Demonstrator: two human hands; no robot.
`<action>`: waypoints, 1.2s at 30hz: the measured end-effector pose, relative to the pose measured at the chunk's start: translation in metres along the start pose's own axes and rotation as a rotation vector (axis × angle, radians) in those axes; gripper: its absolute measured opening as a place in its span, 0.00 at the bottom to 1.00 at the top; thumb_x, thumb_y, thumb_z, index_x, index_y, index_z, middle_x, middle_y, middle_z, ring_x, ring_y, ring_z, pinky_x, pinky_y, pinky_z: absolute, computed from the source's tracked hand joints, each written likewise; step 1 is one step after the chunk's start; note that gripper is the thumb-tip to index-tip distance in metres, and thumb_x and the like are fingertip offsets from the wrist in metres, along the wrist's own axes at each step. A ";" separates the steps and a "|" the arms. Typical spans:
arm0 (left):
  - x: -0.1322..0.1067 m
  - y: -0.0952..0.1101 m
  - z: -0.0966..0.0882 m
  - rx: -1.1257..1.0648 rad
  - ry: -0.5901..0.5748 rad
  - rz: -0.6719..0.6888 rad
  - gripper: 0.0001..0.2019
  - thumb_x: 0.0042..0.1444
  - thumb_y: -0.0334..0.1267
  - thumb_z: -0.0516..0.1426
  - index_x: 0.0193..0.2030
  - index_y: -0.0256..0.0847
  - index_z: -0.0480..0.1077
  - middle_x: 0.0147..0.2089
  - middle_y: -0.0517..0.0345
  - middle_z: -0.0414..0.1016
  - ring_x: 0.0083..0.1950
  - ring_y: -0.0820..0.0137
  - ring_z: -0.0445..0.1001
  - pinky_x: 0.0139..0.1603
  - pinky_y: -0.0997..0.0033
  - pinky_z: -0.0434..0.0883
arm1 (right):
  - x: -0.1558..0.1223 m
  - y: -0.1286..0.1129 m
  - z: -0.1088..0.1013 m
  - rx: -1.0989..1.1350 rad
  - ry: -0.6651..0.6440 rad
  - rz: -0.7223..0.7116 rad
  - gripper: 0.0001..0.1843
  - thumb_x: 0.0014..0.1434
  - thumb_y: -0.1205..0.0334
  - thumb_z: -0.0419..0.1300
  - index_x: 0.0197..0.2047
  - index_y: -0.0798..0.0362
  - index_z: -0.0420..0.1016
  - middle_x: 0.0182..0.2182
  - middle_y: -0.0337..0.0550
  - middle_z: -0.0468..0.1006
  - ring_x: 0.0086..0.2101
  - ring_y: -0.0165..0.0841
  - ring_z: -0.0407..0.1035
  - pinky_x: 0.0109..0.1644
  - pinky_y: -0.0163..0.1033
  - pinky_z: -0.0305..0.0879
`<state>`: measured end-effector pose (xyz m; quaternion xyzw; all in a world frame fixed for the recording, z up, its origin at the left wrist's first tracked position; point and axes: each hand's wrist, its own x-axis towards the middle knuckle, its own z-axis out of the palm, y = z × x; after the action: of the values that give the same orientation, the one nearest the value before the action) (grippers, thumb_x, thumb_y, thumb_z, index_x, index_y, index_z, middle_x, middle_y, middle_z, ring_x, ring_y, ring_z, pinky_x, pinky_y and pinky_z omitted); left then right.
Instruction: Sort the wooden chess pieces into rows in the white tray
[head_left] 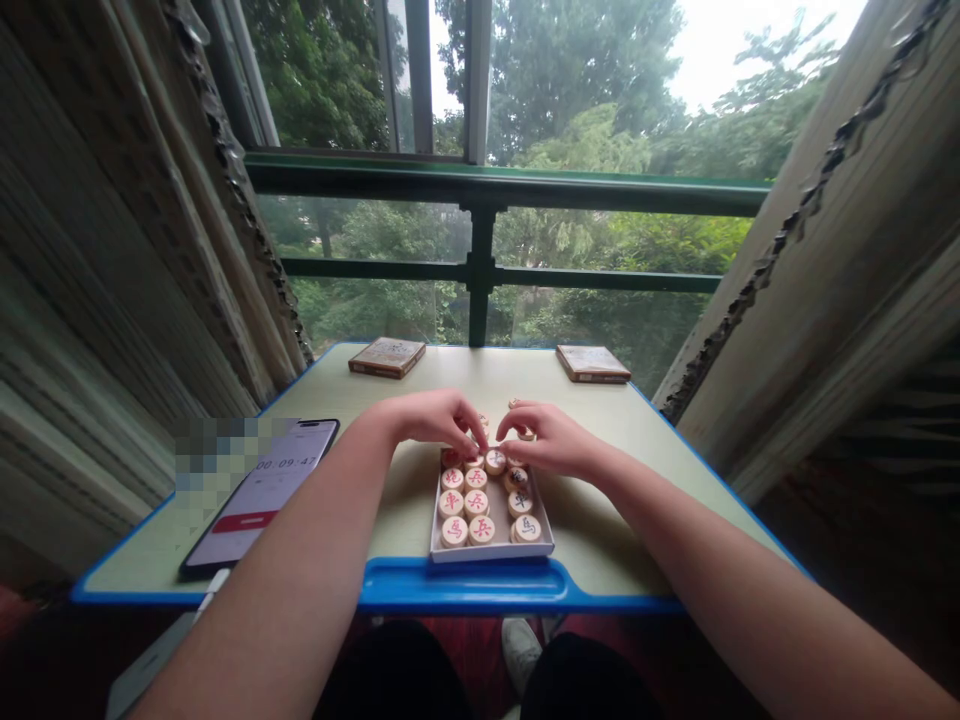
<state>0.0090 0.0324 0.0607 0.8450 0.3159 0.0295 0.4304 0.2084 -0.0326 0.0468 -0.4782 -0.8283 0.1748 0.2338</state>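
A shallow white box (491, 549) lies on the desk near its front edge, filled with several round wooden chess pieces (475, 503) marked in red and dark characters. My left hand (435, 418) hovers over the box's far end, fingers curled and pinched on a piece there. My right hand (546, 438) sits just to the right, fingers bent down onto pieces at the box's far right corner. A few loose pieces (516, 405) lie on the desk just beyond my fingers, partly hidden.
A phone (262, 493) showing a timer lies at the left of the desk (615, 450). Two flat wooden boxes (386, 356) (592, 363) rest at the far edge by the window railing. A blue groove (465, 582) runs along the front. Curtains hang on both sides.
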 end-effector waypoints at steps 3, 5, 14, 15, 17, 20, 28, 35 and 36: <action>0.001 0.001 0.001 -0.077 0.074 0.023 0.13 0.41 0.40 0.62 0.36 0.40 0.78 0.33 0.56 0.78 0.35 0.69 0.71 0.35 0.74 0.64 | 0.003 0.012 -0.002 -0.034 0.124 0.075 0.08 0.51 0.66 0.57 0.32 0.54 0.77 0.29 0.41 0.70 0.31 0.30 0.65 0.37 0.35 0.60; 0.005 0.000 0.002 -0.129 0.169 0.034 0.13 0.42 0.42 0.62 0.35 0.38 0.78 0.34 0.54 0.78 0.37 0.68 0.71 0.37 0.73 0.64 | 0.005 0.022 -0.005 -0.125 0.204 0.164 0.09 0.52 0.64 0.57 0.35 0.54 0.77 0.32 0.44 0.71 0.33 0.32 0.66 0.39 0.36 0.61; 0.034 -0.030 0.011 0.090 0.687 -0.007 0.15 0.45 0.46 0.58 0.35 0.37 0.77 0.30 0.54 0.72 0.31 0.68 0.67 0.35 0.69 0.64 | 0.003 0.039 -0.013 -0.280 0.065 0.336 0.13 0.53 0.56 0.57 0.39 0.51 0.78 0.37 0.47 0.74 0.34 0.35 0.69 0.37 0.36 0.62; 0.035 -0.031 0.012 0.129 0.696 0.017 0.16 0.45 0.46 0.58 0.36 0.37 0.77 0.33 0.52 0.72 0.33 0.67 0.68 0.37 0.69 0.65 | 0.003 0.038 -0.014 -0.273 0.059 0.335 0.14 0.51 0.56 0.58 0.40 0.51 0.77 0.38 0.47 0.75 0.35 0.35 0.69 0.37 0.36 0.62; 0.036 -0.032 0.013 0.163 0.662 0.053 0.17 0.45 0.45 0.58 0.39 0.38 0.77 0.42 0.48 0.72 0.39 0.65 0.70 0.43 0.68 0.65 | 0.002 0.037 -0.014 -0.252 0.051 0.321 0.17 0.49 0.55 0.61 0.43 0.51 0.76 0.39 0.48 0.75 0.35 0.35 0.69 0.37 0.35 0.62; 0.036 -0.031 0.015 0.170 0.533 0.055 0.17 0.46 0.46 0.57 0.39 0.38 0.77 0.47 0.46 0.72 0.44 0.62 0.70 0.47 0.68 0.65 | 0.004 0.041 -0.012 -0.225 0.071 0.308 0.17 0.50 0.55 0.60 0.43 0.51 0.77 0.40 0.46 0.75 0.32 0.32 0.68 0.37 0.34 0.62; 0.037 -0.032 0.014 0.111 0.560 -0.066 0.18 0.47 0.42 0.57 0.43 0.36 0.76 0.42 0.51 0.78 0.43 0.64 0.73 0.45 0.70 0.68 | 0.013 0.056 -0.004 -0.165 0.149 0.321 0.13 0.53 0.65 0.55 0.39 0.55 0.77 0.37 0.45 0.77 0.30 0.29 0.68 0.35 0.32 0.61; 0.036 -0.033 0.014 0.081 0.531 -0.089 0.20 0.45 0.41 0.59 0.45 0.35 0.74 0.42 0.50 0.77 0.40 0.65 0.73 0.43 0.70 0.69 | 0.014 0.056 -0.005 -0.114 0.134 0.366 0.12 0.52 0.63 0.57 0.39 0.54 0.78 0.34 0.42 0.79 0.30 0.30 0.69 0.34 0.32 0.62; 0.036 -0.034 0.013 0.087 0.538 -0.090 0.19 0.45 0.40 0.59 0.45 0.34 0.75 0.42 0.50 0.77 0.40 0.65 0.73 0.44 0.70 0.69 | 0.014 0.057 -0.005 -0.117 0.141 0.373 0.12 0.52 0.63 0.56 0.39 0.54 0.77 0.34 0.42 0.79 0.30 0.30 0.69 0.34 0.32 0.62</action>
<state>0.0252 0.0578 0.0190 0.8097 0.4569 0.2201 0.2953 0.2455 0.0070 0.0251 -0.6472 -0.7155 0.1329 0.2269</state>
